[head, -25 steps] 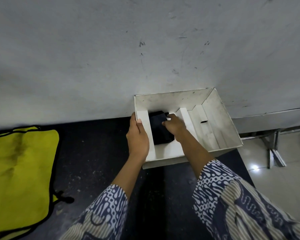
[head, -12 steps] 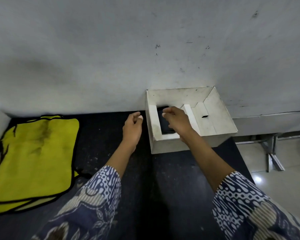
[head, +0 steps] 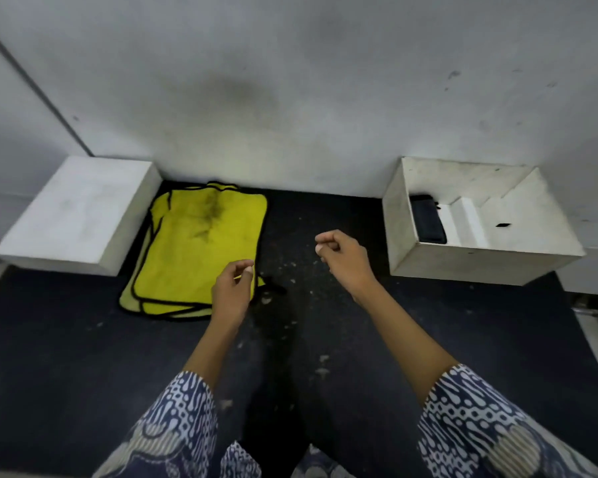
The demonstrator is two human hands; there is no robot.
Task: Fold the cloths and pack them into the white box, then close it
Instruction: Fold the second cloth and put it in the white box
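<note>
The open white box (head: pixel 480 262) stands at the right against the wall. A folded black cloth (head: pixel 427 224) lies inside it at its left end. A stack of yellow cloths (head: pixel 201 250) with black trim lies flat on the dark table, left of centre. My left hand (head: pixel 233 291) hovers over the stack's near right corner, empty, fingers loosely curled. My right hand (head: pixel 342 260) hangs above the bare table between the stack and the box, also empty and loosely curled.
A white box lid (head: pixel 80 215) lies upside-up at the far left next to the yellow stack. The dark table (head: pixel 325 339) is speckled with crumbs. The grey wall runs right behind everything. The table's right edge drops off beyond the box.
Both hands have left the box and moved left toward the yellow stack. The black cloth stays in the box. My view has swung left, bringing the lid into sight.
</note>
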